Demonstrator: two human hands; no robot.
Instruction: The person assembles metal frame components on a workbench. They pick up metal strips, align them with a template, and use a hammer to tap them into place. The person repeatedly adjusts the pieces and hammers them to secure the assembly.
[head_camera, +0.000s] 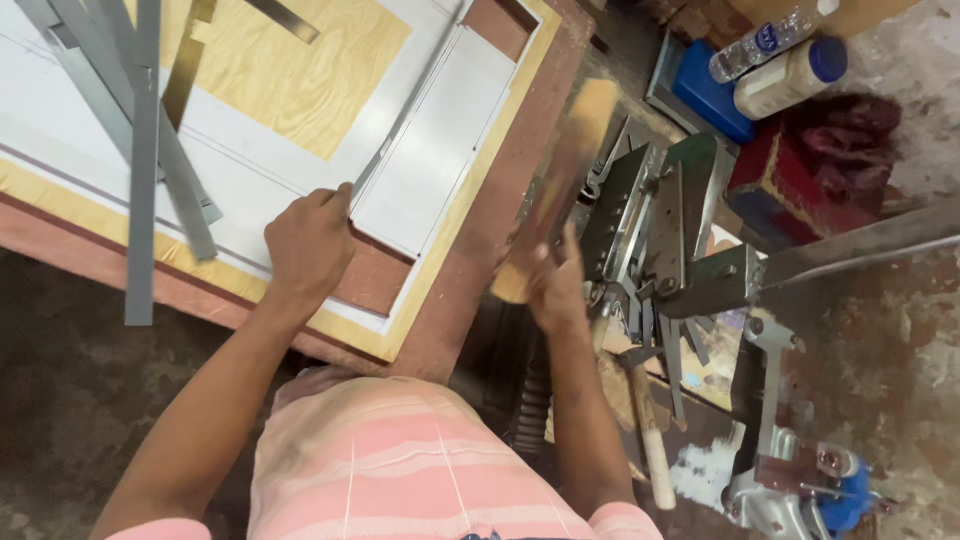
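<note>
Pressing down near the edge of a large flat panel (300, 90), the left hand (308, 245) has its fingers (335, 195) curled together and pinched on the near end of a thin grey strip (400, 125). That strip runs away from the fingertips along the border of a pale grey rectangle (430, 150); the grip looks meant to hold it flush against the line it follows. The panel, part light wood veneer and part white, lies on a reddish-brown surface (490, 190) that extends beyond the knuckles.

The right hand (555, 285) is off to the side of the panel, its fingers (545, 262) wrapped around the lower end of a wooden stick or handle (560, 170). The stick is blurred, so its exact shape and angle cannot be told, but it rises away from the palm toward the far edge of the surface.

Further from the left fingers, past the wrist side, several loose grey strips (145, 150) lie crossed over the panel, apparently set aside within reach. Just beyond the right fingers stands a metal cutting tool (660, 240) with a long lever. Below that wrist a hammer (650, 440) lies among scraps. A plastic bottle (770, 40) and a jar with a blue cap (790, 75) sit well apart from both hands, on a blue box (705, 95).
</note>
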